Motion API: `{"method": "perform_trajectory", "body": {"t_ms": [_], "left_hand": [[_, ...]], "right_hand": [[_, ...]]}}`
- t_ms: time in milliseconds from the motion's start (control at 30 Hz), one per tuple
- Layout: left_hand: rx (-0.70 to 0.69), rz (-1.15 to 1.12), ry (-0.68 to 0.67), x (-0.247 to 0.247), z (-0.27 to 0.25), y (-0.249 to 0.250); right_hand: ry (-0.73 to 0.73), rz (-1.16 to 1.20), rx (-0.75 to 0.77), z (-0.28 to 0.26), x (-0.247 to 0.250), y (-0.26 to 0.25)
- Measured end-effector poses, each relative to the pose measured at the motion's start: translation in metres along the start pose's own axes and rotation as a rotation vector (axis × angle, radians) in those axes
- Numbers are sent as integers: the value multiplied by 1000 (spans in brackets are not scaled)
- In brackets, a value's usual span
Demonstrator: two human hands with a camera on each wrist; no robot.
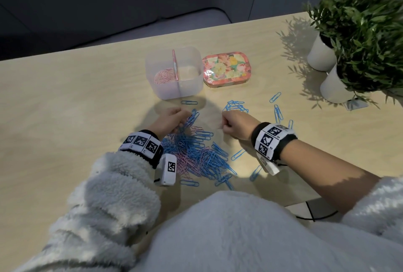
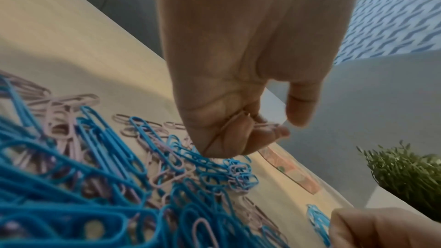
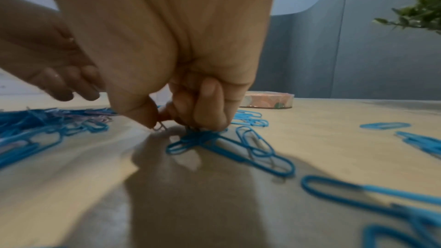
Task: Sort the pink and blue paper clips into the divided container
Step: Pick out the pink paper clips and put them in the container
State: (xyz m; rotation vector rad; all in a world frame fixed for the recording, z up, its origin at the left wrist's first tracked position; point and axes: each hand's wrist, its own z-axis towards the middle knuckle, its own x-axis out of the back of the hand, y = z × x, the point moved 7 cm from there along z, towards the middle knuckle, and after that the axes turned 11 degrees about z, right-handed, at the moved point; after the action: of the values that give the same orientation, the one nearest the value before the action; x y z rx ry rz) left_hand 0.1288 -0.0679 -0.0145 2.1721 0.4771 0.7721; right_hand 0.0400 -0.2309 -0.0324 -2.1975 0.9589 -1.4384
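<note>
At frame centre, left hand (image 1: pixel 172 120) and right hand (image 1: pixel 234 123) each pinch pink clips (image 2: pixel 260 126); best gather several before crossing to the container (image 1: pixel 174 71)

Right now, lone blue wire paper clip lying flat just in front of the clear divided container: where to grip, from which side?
The blue wire paper clip lies flat, long axis left-right, apart from the pile. Probably best to come straight down and pinch across its narrow width near one rounded end, tipping it up; the clear divided container blocks the far side.

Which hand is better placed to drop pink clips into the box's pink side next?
Probably the left hand: it already grips pink clips and sits nearer the box, whose left half holds pink ones. The right hand pinches one farther away.
</note>
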Motion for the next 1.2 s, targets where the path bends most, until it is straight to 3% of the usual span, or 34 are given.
{"method": "perform_trajectory", "body": {"t_ms": [100, 267, 467, 567, 633, 733, 800, 967, 1100, 1200], "left_hand": [[-112, 183, 3, -2, -1, -1], [-293, 794, 55, -9, -2, 11], [-366, 1006, 59, -21, 4, 23], [-366, 1034, 41, -29, 6, 26], [-365, 1068, 40, -32, 7, 26], [-338, 1065, 49, -33, 7, 26], [-332, 1066, 59, -33, 6, 24], [-317, 1000, 37, -31, 3, 15], [-270, 716, 120, -8, -4, 13], [-220, 469, 264, 24, -11, 12]], "right_hand": [[114, 378, -26, 5, 15, 6], [212, 1164, -163, 4, 22, 14], [80, 1389, -321, -5, 15, 9], [85, 1211, -337, -6, 10, 12], [161, 855, -210, -5, 10, 4], [144, 424, -49, -4, -8, -16], [112, 247, -47, -3, -18, -20], [61, 58, -166, -3, -3, -8], [192, 175, -170, 9, 40, -22], [179, 644, -171, 32, 59, -58]]}}
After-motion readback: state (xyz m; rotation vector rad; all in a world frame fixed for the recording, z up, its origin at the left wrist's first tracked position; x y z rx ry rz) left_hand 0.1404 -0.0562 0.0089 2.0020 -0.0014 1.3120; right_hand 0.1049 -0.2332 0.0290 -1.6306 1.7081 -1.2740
